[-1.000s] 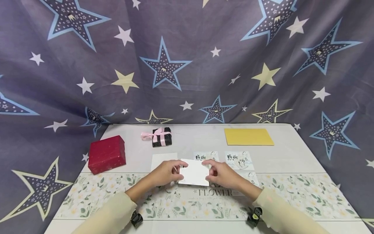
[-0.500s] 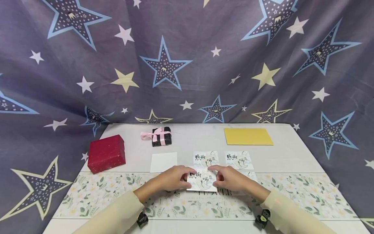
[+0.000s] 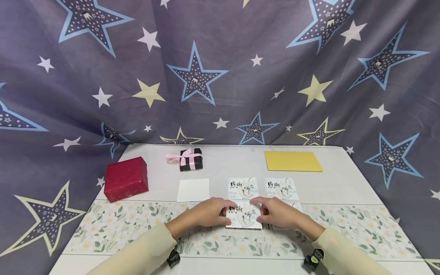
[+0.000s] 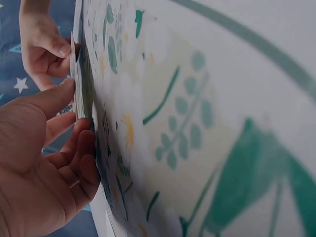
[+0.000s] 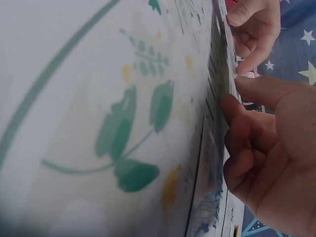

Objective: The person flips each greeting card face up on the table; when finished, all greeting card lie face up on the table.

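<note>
A white greeting card [image 3: 243, 217] printed with black brush characters and a pale picture lies flat, close over the tablecloth, its printed side up. My left hand [image 3: 215, 212] pinches its left edge between thumb and fingers. Its right edge is pinched by my right hand [image 3: 279, 213]. Just beyond it lies a matching printed card [image 3: 243, 188], with another printed card [image 3: 282, 188] to the right. A further card [image 3: 297, 206] is mostly covered by my right hand. In the left wrist view, the left thumb and fingertips [image 4: 65, 89] meet at the card's thin edge.
A blank white card [image 3: 193, 190] lies left of the printed ones. Farther left stands a red box [image 3: 125, 178]. A small black gift box [image 3: 191, 159] with pink ribbon and a yellow envelope [image 3: 293, 160] lie at the back, before a star-patterned curtain [image 3: 220, 95].
The held card, raised with its plain white side facing me a second ago, now lies flat with its print up. Both hands have moved right and slightly nearer with it.
</note>
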Action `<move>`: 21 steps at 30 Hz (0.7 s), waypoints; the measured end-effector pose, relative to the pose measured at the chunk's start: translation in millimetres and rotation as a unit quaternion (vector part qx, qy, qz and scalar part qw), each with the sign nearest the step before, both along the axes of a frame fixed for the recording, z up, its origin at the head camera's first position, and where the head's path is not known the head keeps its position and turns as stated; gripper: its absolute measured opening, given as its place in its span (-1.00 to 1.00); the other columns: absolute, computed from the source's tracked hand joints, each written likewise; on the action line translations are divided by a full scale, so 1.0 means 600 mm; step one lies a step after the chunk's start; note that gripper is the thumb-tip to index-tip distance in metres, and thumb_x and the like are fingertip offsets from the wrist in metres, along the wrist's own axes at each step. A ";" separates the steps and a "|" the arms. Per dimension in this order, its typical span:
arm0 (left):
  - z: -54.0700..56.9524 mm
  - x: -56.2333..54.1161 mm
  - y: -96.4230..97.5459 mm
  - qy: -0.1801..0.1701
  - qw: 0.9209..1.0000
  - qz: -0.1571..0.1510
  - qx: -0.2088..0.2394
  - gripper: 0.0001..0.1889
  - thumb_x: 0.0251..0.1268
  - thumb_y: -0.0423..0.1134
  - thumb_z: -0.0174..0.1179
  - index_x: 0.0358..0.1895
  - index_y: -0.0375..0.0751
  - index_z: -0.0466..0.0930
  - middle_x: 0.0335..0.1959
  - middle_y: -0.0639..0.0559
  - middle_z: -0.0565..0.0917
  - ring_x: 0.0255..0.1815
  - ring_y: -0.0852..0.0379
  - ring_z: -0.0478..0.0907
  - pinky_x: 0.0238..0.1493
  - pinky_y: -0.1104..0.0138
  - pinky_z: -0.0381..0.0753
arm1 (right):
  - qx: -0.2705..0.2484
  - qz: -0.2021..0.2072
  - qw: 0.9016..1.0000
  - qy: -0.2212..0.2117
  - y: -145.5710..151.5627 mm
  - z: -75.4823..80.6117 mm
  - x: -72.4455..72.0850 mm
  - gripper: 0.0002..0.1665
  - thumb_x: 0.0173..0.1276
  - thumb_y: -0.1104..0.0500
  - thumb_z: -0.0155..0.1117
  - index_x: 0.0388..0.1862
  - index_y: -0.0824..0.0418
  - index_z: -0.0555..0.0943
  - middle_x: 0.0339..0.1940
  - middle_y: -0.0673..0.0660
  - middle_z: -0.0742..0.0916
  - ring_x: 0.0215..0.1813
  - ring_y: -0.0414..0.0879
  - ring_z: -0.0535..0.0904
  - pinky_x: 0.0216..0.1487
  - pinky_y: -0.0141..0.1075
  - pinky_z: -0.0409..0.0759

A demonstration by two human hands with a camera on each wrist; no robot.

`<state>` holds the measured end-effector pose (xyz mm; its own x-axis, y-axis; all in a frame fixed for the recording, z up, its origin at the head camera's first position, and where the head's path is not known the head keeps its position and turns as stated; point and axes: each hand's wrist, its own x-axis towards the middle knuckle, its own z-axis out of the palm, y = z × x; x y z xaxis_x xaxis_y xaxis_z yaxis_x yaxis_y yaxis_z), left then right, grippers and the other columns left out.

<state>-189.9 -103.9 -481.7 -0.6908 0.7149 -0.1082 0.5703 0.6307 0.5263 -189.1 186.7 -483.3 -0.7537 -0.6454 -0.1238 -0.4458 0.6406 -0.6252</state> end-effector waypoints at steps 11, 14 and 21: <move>0.000 0.003 0.014 -0.020 1.000 0.013 -0.013 -0.44 0.30 -0.06 0.40 0.35 0.01 0.54 -0.43 0.32 0.51 -0.47 0.40 0.35 -0.33 0.48 0.41 | 0.012 0.003 1.000 -0.011 0.007 0.003 0.002 -0.34 0.33 0.15 0.42 0.40 0.20 0.49 -0.49 -0.18 0.61 -0.48 -0.36 0.47 -0.35 -0.41 0.51; 0.003 0.004 0.017 -0.024 0.999 0.014 -0.017 -0.45 0.30 -0.06 0.40 0.35 0.01 0.54 -0.44 0.32 0.51 -0.48 0.40 0.35 -0.35 0.49 0.40 | 0.016 0.003 1.000 -0.017 0.007 0.005 0.002 -0.34 0.35 0.15 0.41 0.41 0.20 0.49 -0.49 -0.17 0.61 -0.48 -0.35 0.47 -0.36 -0.41 0.49; 0.007 0.007 0.023 -0.027 0.999 0.021 -0.040 -0.44 0.31 -0.02 0.38 0.36 0.04 0.53 -0.47 0.30 0.50 -0.50 0.37 0.35 -0.39 0.47 0.37 | 0.021 0.000 0.999 -0.027 0.007 0.005 0.001 -0.34 0.33 0.13 0.44 0.39 0.16 0.50 -0.50 -0.15 0.61 -0.49 -0.33 0.45 -0.37 -0.40 0.46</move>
